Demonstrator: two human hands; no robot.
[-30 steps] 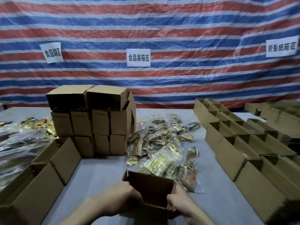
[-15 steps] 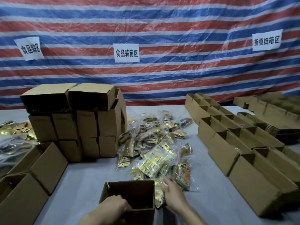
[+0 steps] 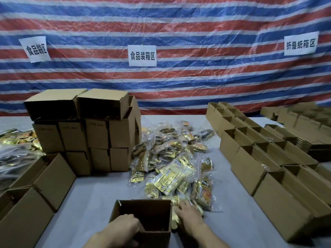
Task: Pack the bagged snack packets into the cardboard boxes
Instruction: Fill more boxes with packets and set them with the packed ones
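An open, empty cardboard box [image 3: 157, 210] stands on the grey table right in front of me. My left hand [image 3: 123, 228] grips its near left wall, fingers curled over the rim into the box. My right hand [image 3: 188, 214] lies just right of the box, on the near edge of a heap of clear bags of gold snack packets [image 3: 172, 167]; whether its fingers hold a bag is hidden.
Closed boxes are stacked [image 3: 86, 129] at the back left. Open boxes [image 3: 35, 190] lie at the near left, rows of open boxes [image 3: 268, 158] on the right. More snack packets [image 3: 19, 136] sit far left. A striped tarp with paper signs hangs behind.
My right hand left the box's right wall and moved onto the bag heap. The box now stands lower and closer to me, with my left hand still on its left wall.
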